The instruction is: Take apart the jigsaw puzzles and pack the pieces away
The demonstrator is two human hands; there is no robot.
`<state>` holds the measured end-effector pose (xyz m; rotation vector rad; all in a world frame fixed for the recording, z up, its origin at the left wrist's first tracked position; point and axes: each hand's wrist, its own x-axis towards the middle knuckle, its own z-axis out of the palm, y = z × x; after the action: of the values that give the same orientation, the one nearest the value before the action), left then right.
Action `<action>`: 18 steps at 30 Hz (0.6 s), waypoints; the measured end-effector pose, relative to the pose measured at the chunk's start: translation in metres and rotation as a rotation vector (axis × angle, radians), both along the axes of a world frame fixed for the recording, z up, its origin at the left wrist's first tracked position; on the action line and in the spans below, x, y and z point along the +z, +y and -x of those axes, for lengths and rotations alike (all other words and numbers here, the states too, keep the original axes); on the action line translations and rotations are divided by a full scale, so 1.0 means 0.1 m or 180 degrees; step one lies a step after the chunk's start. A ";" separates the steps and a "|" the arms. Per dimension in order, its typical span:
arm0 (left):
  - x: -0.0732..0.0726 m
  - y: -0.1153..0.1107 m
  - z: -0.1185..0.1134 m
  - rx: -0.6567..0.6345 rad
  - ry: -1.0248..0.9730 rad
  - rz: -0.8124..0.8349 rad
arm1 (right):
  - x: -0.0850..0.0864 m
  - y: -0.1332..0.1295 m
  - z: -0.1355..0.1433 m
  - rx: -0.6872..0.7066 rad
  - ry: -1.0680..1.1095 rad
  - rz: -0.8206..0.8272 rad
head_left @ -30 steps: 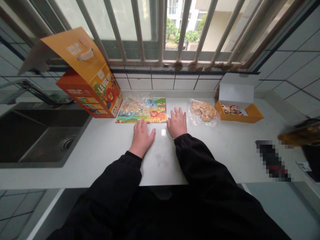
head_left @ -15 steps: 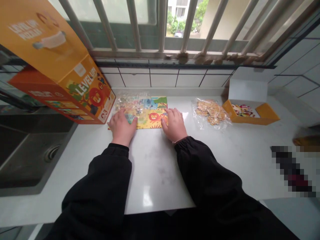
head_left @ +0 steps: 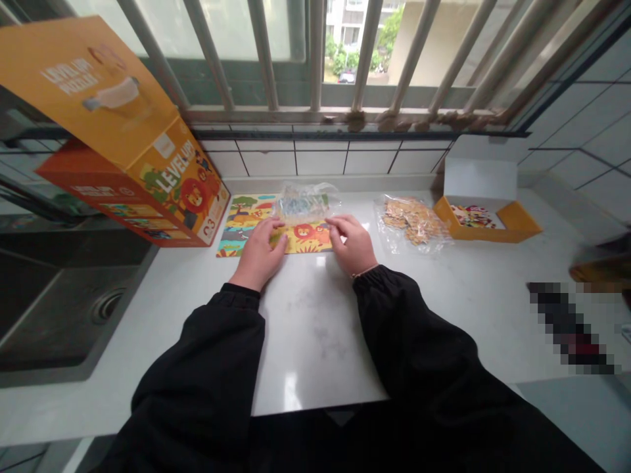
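A colourful picture board (head_left: 231,234) with lions lies flat on the white counter. Over its upper middle rests a crinkled clear plastic bag (head_left: 305,202). My left hand (head_left: 261,249) is at the bag's lower left edge above the board, its fingers pinched on the plastic and the thumb to the right. At the lower right edge of the bag, my right hand (head_left: 353,243) has thumb and fingers closed on the plastic, over the board's right end.
Right of my hands lies a clear bag of puzzle pieces (head_left: 413,220), beside an open yellow box (head_left: 523,222). A large orange box (head_left: 180,190) stands at the left, near a sink (head_left: 64,315). Window bars (head_left: 315,59) run behind the counter.
The clear plastic bag has moved right, uncovering the board's left part. My left hand has moved right with it, and my right hand has shifted slightly right.
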<state>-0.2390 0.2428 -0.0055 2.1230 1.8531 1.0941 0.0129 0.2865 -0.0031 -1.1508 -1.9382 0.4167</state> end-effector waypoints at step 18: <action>0.08 -0.09 -0.11 -0.0431 -0.0113 0.0016 | 0.04 -0.15 -0.16 0.1259 -0.0079 0.0970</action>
<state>-0.2277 0.2342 0.0021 2.1749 1.6676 1.0883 0.0289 0.2711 0.0010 -0.9522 -2.1789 0.9391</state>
